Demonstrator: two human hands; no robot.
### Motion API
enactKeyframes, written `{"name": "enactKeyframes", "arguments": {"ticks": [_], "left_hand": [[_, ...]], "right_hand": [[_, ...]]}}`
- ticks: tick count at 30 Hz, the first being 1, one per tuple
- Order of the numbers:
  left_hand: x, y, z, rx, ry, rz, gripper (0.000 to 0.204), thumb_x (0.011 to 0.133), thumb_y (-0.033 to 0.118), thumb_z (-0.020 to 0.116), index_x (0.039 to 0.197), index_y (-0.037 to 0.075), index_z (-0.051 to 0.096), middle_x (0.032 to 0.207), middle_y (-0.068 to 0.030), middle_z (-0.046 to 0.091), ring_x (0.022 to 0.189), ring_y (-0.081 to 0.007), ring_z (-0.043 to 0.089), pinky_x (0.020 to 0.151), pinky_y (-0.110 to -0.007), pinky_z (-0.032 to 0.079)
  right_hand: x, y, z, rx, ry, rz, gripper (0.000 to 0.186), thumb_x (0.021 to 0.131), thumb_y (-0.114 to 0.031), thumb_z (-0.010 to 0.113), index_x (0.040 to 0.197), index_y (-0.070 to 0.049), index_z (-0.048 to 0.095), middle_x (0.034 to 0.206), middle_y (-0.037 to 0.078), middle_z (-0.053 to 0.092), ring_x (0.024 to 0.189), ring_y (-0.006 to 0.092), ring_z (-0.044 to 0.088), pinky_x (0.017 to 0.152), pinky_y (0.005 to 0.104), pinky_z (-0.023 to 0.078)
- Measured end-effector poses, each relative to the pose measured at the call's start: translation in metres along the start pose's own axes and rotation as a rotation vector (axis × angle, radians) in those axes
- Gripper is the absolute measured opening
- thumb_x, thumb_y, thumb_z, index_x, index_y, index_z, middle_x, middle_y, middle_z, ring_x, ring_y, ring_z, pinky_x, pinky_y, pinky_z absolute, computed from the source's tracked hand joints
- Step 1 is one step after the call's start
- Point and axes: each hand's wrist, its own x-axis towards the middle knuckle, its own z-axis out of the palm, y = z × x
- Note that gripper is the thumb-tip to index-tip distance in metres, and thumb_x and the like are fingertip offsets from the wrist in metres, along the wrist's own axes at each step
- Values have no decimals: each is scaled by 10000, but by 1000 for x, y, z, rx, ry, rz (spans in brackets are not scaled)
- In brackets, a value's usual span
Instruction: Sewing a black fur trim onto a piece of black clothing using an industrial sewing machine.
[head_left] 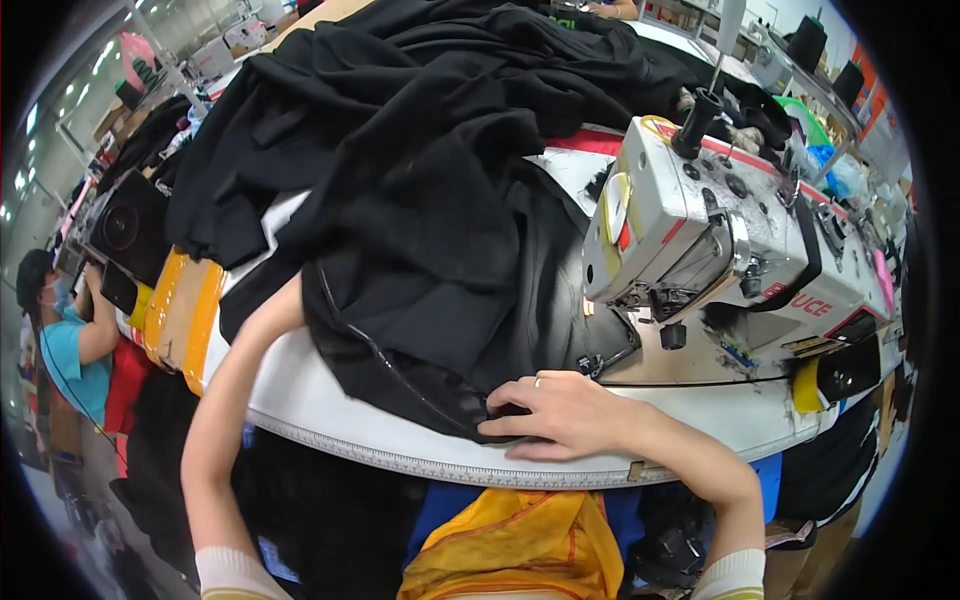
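A large black garment point(430, 220) lies bunched over the white sewing table, its near part spread toward the front edge. Along that near part runs a thin shiny strip point(385, 360), perhaps a zipper or piping. My left hand point(292, 303) reaches in under the cloth at the left; its fingers are hidden. At the front edge, my right hand point(565, 415), with a ring on one finger, grips the garment's near corner with bent fingers. The sewing machine point(690, 230) stands just beyond it, and the cloth reaches close to its needle area.
A ruler strip point(400, 463) runs along the table's curved front edge. Orange tape point(180, 320) covers the table's left end. Below the edge hang dark cloth and a yellow-orange cloth point(520, 550). A person in a turquoise shirt point(75, 350) works at the far left.
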Motion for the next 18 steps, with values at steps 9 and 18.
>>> {"name": "enactKeyframes", "arguments": {"ticks": [9, 18], "left_hand": [[92, 114, -83, -146, 277, 267, 440, 888, 239, 599, 1227, -29, 518, 1262, -160, 532, 1178, -246, 508, 994, -305, 385], [273, 27, -85, -438, 964, -326, 427, 602, 167, 653, 983, -22, 613, 908, -144, 647, 923, -301, 619, 818, -365, 486]], "right_hand": [[11, 12, 13, 117, 149, 111, 175, 844, -272, 603, 961, -186, 703, 811, -21, 573, 601, 147, 595, 499, 272, 457], [27, 4, 24, 285, 78, 13, 186, 870, -256, 565, 988, -156, 670, 845, -17, 566, 664, 163, 612, 522, 286, 484]]}}
